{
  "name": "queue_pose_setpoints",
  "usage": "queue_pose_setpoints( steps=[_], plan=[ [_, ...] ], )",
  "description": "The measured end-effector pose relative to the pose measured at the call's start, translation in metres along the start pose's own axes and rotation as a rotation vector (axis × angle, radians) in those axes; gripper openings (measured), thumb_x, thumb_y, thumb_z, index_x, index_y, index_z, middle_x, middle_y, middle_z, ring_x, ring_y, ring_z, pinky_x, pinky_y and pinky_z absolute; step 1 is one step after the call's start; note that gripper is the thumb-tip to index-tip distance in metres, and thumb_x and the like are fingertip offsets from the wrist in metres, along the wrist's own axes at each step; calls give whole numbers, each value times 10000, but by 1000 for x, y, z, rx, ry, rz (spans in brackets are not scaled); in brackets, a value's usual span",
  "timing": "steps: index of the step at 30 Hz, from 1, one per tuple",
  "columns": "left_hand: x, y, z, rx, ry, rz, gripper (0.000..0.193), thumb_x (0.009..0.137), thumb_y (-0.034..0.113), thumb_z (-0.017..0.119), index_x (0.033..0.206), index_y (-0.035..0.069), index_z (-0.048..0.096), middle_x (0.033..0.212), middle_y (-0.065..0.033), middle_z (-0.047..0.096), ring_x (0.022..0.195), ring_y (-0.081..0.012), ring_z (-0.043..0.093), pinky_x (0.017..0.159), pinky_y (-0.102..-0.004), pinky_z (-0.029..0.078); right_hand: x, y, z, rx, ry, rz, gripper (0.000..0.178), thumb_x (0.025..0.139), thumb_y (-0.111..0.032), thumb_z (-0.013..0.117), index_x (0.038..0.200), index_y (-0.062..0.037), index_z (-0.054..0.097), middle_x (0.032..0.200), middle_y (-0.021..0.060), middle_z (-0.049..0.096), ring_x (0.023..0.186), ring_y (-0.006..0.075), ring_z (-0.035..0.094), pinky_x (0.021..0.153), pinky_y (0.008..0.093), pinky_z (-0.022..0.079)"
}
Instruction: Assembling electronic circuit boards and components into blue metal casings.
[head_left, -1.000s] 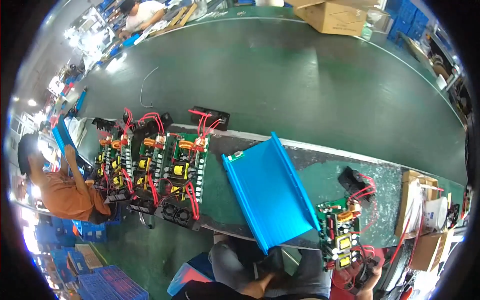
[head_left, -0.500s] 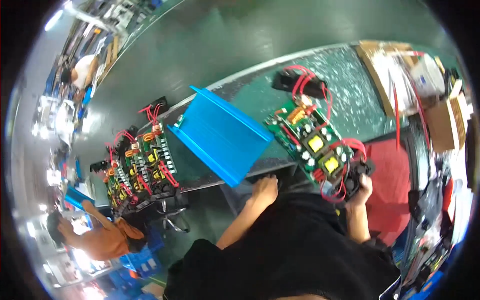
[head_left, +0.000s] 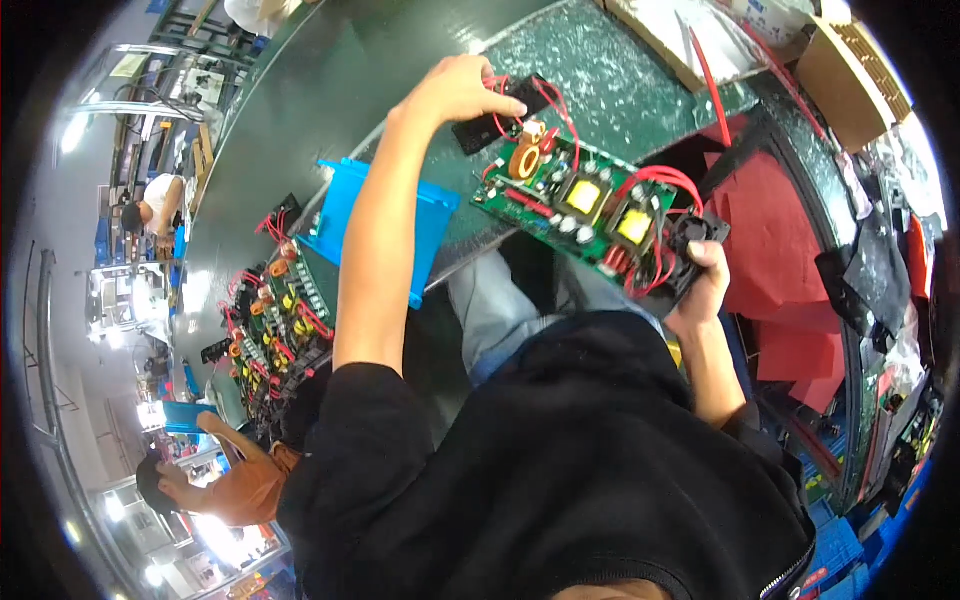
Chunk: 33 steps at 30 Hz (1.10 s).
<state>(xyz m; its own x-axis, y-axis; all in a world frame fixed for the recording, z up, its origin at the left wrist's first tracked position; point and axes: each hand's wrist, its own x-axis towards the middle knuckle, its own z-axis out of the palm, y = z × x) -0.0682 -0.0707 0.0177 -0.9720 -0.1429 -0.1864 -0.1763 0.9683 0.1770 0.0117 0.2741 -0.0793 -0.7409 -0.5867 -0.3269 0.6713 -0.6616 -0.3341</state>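
A green circuit board [head_left: 548, 196] with yellow transformers and a copper coil lies at a slant over the table's near edge. Red wires tie it to a small black fan [head_left: 694, 236] at its near right end and a black panel [head_left: 480, 136] at its far end. My right hand [head_left: 702, 285] is closed round the fan. Stretched far forward, my left hand [head_left: 455, 95] grips the black panel beside its red wires; some fingertips are hidden. Beneath my left forearm a blue metal housing [head_left: 432, 215] lies on the table, partly covered.
Several more wired circuit boards [head_left: 270, 315] stand in a row at the left. Red sheets [head_left: 770, 235] lie at the right, below a brown carton [head_left: 850, 80] and a shallow box [head_left: 660, 40]. Two other people work at the far left, one in an orange top [head_left: 250, 488].
My left hand has come up from near my lap to the black panel. The board, still held at the fan, has turned flatter, and my view has shifted.
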Motion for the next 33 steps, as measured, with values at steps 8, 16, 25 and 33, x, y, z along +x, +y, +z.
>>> queue_pose_setpoints(
  steps=[8,16,25,33],
  plan=[
    [15,-7,13,-127,-296,-236,429,724,412,604,854,8,670,757,-84,644,746,-176,568,641,-366,455,13,-1,-14,179,-252,5,616,728,-296,589,1278,-34,496,1242,167,586,1123,342,583,991,548,452],
    [-19,-7,3,-766,-353,-132,460,881,490,607,1088,84,668,916,15,663,792,-62,576,730,-235,444,27,20,-50,129,-261,-103,747,683,-317,603,1365,-63,438,1318,165,522,1214,408,500,966,792,316],
    [-128,-24,-45,-1582,-175,155,416,936,228,517,1220,-72,561,1092,-191,662,889,-229,666,825,-367,549,-13,40,-27,290,-323,-123,596,734,-294,574,1242,17,543,1216,193,622,1064,339,615,989,460,483],
    [-191,-50,-13,-1760,-140,583,539,907,205,507,1350,-90,426,1178,-199,613,1039,-244,614,884,-317,482,-63,87,-15,436,-311,-8,743,664,-268,604,1351,-34,445,1340,201,523,1209,421,513,966,767,345]
  ],
)
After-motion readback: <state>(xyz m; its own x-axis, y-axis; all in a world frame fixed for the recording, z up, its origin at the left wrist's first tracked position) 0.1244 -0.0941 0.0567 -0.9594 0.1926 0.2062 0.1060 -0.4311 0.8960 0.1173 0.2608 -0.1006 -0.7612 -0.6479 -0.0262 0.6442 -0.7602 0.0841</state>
